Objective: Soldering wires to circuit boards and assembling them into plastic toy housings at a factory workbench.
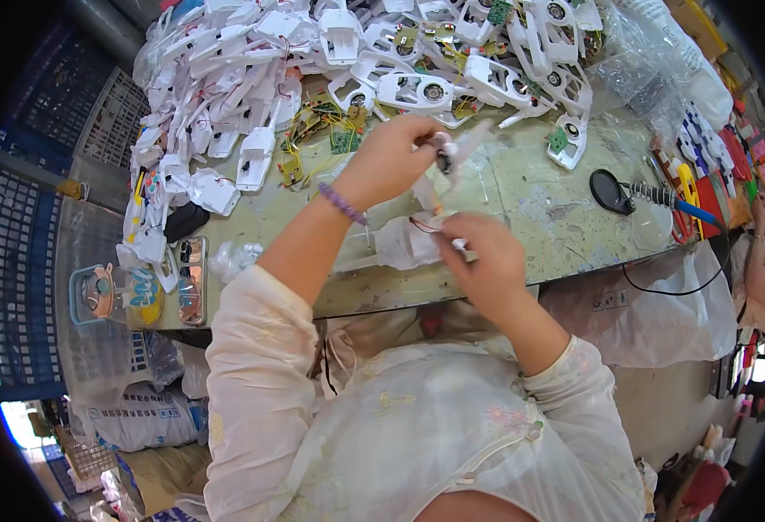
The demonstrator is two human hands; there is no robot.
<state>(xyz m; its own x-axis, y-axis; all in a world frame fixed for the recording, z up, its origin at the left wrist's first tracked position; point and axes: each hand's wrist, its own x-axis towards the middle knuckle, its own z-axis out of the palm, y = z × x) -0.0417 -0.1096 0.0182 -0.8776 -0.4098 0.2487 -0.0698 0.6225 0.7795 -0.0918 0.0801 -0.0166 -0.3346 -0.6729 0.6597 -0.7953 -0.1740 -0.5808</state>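
My left hand (397, 161), with a purple bead bracelet at the wrist, is closed on a white plastic housing (465, 150). That housing is smeared by motion, and a dark round part shows beside my fingertips. Nearer to me, my right hand (491, 261) is closed in a pinch, with a small white piece (461, 247) showing between the fingers. Just left of it, another white housing (402, 244) lies on the table, a thin red wire (423, 224) running over it toward my right fingertips. Whether the right fingers also grip that wire is hidden.
White housings (226, 96) are heaped at the far left, others with round speakers (417, 90) at the back. Green circuit boards (345, 142) with yellow wires lie before them. A soldering iron (697, 211) rests in its coil stand at right. A phone (192, 283) lies at left.
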